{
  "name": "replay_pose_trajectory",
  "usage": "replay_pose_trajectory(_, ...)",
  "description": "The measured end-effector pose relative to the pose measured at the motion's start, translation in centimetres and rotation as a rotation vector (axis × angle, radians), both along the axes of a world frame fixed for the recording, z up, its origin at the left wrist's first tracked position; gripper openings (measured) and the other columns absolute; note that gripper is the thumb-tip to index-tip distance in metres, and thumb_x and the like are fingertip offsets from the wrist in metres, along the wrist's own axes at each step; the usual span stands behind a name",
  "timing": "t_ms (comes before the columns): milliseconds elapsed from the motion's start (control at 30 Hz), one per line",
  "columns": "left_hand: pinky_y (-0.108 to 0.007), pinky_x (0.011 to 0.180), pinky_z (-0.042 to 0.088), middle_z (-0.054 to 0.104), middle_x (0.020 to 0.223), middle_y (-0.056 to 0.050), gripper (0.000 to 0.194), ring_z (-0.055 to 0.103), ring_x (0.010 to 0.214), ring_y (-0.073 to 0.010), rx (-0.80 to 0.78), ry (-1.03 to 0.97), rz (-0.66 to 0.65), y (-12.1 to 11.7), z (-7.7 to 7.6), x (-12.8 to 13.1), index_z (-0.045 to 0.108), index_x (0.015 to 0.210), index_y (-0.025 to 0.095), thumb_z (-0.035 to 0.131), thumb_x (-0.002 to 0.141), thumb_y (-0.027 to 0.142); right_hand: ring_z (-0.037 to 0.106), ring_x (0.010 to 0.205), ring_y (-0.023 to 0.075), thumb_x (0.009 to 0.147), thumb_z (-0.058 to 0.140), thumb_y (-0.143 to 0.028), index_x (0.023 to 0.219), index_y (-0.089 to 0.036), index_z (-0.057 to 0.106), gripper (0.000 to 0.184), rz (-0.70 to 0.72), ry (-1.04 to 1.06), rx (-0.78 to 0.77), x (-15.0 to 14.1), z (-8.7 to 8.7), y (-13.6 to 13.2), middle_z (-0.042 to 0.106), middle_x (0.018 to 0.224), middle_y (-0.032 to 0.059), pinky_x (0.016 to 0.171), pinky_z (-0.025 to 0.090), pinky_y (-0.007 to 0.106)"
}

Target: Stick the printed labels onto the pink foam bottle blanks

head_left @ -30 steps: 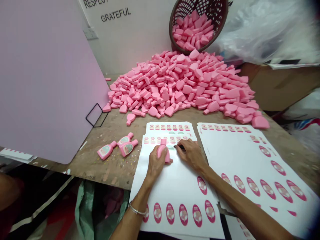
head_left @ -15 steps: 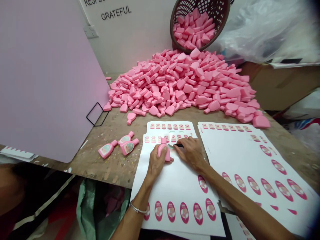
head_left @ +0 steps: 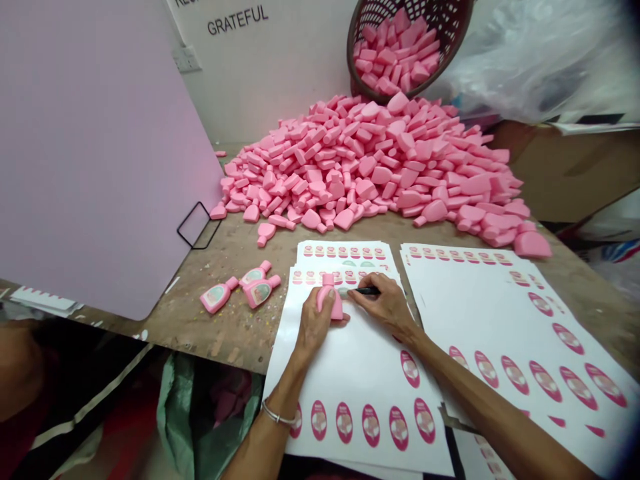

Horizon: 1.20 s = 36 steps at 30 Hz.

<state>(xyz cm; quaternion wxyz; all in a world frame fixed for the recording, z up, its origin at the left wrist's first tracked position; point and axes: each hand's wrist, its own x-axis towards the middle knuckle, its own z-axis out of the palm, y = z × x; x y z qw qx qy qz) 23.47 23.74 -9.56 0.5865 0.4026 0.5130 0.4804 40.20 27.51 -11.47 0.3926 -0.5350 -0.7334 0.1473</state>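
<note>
My left hand is wrapped round a small pink bottle-shaped piece, holding it against a white sticker sheet on the table. Just to its right, my right hand pinches a thin dark tool whose tip points at a pale oval sticker near the top of the sheet. Rows of pink oval stickers line the sheet's near edge. Three labelled pink bottles lie on the wooden table to the left of the sheet.
A big heap of plain pink bottle pieces fills the far table, spilling from a tipped brown basket. More sticker sheets lie to the right. A pink board leans at the left on a black wire stand.
My right hand has shifted slightly, and more of the dark tool shows beyond its fingers. The left hand still grips the pink piece in the same spot.
</note>
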Motion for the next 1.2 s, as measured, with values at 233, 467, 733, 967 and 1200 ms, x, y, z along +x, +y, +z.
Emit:
replay_pose_trajectory(233,-0.030,0.057,0.058,0.062,0.083,-0.006,0.047,0.065,0.061,-0.0158,-0.022,-0.213,0.073,-0.6,0.6,0.0,0.055,0.100,0.012,0.053,0.082,0.055,0.046,0.055,0.0108,0.076,0.063,-0.052,0.080,-0.018,0.061,0.034,-0.074,0.363,-0.290,0.9,4.0,-1.0,0.055,0.063,-0.0020,0.052,0.038,0.025)
replay_pose_trajectory(467,-0.037,0.066,0.058,0.067,0.082,-0.011,0.055,0.065,0.066,-0.0184,-0.143,-0.509,0.013,-2.1,3.3,0.5,0.062,0.101,0.008,0.040,0.088,0.057,0.062,0.077,0.0176,0.076,0.065,-0.046,0.093,-0.022,0.073,0.031,0.085,0.332,-0.368,-1.0,6.8,-3.7,0.071,0.087,0.0027,0.069,0.048,0.029)
replay_pose_trajectory(733,-0.038,0.068,0.058,0.068,0.078,-0.011,0.057,0.066,0.068,-0.0189,-0.116,-0.542,0.000,-2.5,4.1,0.4,0.065,0.098,0.007,0.039,0.088,0.058,0.065,0.082,0.0197,0.076,0.067,-0.043,0.088,-0.022,0.073,0.025,0.093,0.341,-0.307,-1.8,6.8,-4.2,0.072,0.089,0.0033,0.072,0.052,0.030)
replay_pose_trajectory(967,-0.037,0.069,0.058,0.068,0.078,-0.010,0.056,0.066,0.069,-0.0179,-0.107,-0.501,0.018,-2.6,4.6,0.5,0.064,0.099,0.008,0.036,0.090,0.055,0.064,0.079,0.0196,0.076,0.065,-0.044,0.087,-0.021,0.073,0.026,0.074,0.301,-0.268,-2.2,7.5,-4.6,0.072,0.088,0.0047,0.068,0.051,0.030)
replay_pose_trajectory(1200,-0.038,0.068,0.058,0.068,0.077,-0.010,0.057,0.066,0.069,-0.0187,-0.103,-0.487,0.015,-2.6,4.7,0.4,0.064,0.098,0.009,0.037,0.089,0.058,0.064,0.078,0.0181,0.076,0.066,-0.041,0.087,-0.022,0.073,0.022,0.062,0.303,-0.250,-2.3,7.4,-4.4,0.071,0.086,0.0035,0.066,0.049,0.029)
